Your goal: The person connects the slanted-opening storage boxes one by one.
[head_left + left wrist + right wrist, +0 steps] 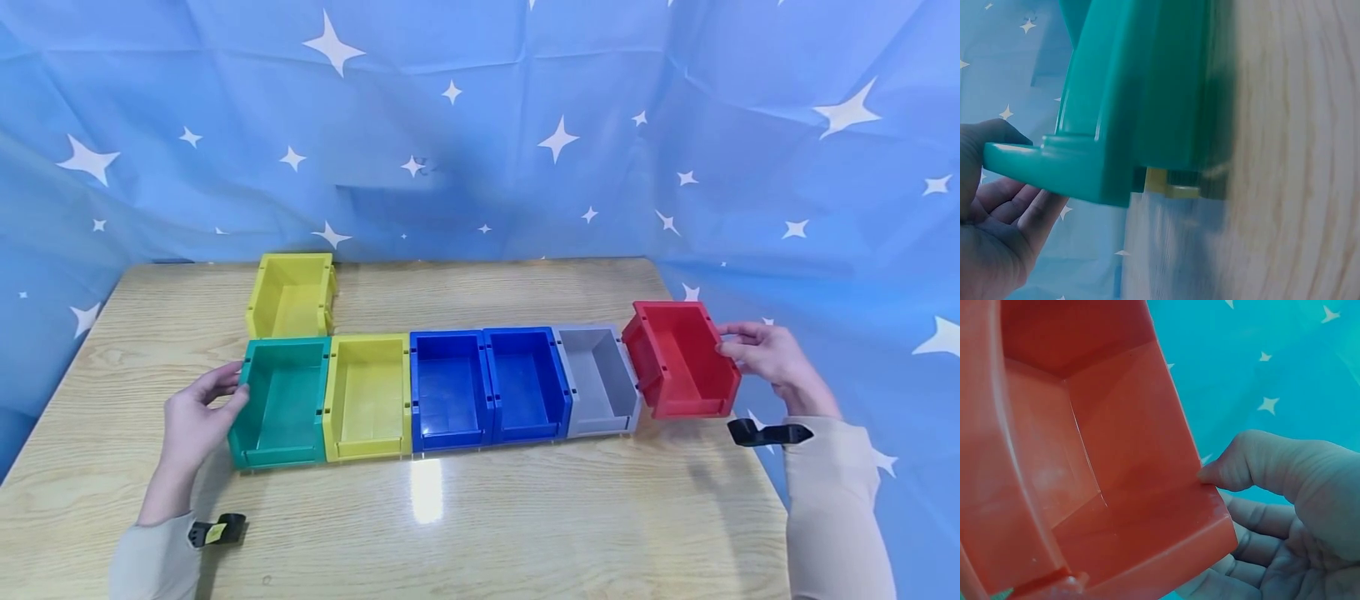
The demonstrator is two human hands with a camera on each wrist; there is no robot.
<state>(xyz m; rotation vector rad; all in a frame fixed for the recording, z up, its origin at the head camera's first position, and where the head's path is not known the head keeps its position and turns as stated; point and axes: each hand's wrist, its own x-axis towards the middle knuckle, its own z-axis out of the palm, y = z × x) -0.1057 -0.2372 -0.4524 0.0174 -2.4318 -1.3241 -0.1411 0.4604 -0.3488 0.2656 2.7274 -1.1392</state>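
My left hand [198, 421] pinches the left wall of a green open-front bin [283, 408], thumb over the rim and fingers outside, as the left wrist view [997, 206] also shows. That bin stands at the left end of a row on the table. Over at the right end, my right hand [776, 362] grips the right wall of a red bin [686, 358], its thumb on the rim. The red bin sits at an angle beside the grey bin [600, 383] and looks raised off the table. Its inside [1116, 419] shows nothing in it.
Between green and grey stand a yellow bin [369, 396] and two blue bins, one left [450, 387] and one right [525, 383]. Another yellow bin [292, 296] stands behind the green one. A blue star-patterned cloth [487, 125] hangs behind the wooden table [525, 517].
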